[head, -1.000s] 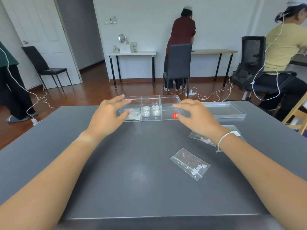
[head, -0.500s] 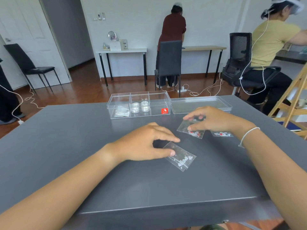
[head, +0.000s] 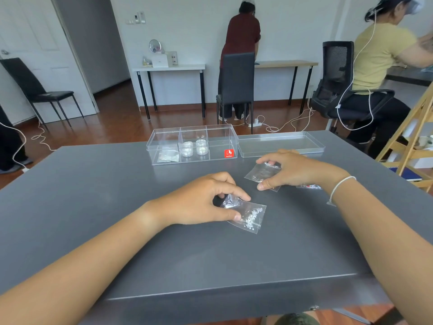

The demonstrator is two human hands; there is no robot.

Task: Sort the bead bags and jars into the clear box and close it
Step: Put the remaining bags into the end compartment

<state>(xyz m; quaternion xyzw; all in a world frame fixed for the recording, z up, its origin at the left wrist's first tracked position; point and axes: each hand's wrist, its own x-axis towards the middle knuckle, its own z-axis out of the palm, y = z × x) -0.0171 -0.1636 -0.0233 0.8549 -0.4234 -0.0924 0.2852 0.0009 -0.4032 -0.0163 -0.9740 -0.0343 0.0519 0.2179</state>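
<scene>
Hands of one person reach over a dark grey table (head: pixel 93 195), seen from a head-worn camera looking forward and down.

On the left, the left hand (head: pixel 201 200) pinches the near-left corner of a small clear bag of white beads (head: pixel 248 215) between thumb and fingertips. That corner is crumpled and raised a little; the rest of the bag trails away to the right and appears to lie on the table.

Farther back, directly beyond this hand, stands the clear box (head: pixel 192 144), open, with three compartments in a row. Its left compartment holds a flat bead bag (head: pixel 168 157), the middle one holds two small jars (head: pixel 194 148), and the right one looks empty.

To the right, the right hand (head: pixel 293 170) is closed on a second clear bag (head: pixel 262 173), fingertips at its far edge and thumb at its near edge. Part of a third bag with red beads (head: pixel 308 186) shows from under the wrist.

Just beyond the right hand, touching or nearly touching the box's right end, the clear lid (head: pixel 281 143) lies flat.

Both held bags sit nearer the person than the box, so each would travel forward; the right hand looks nearer to the empty right compartment.
</scene>
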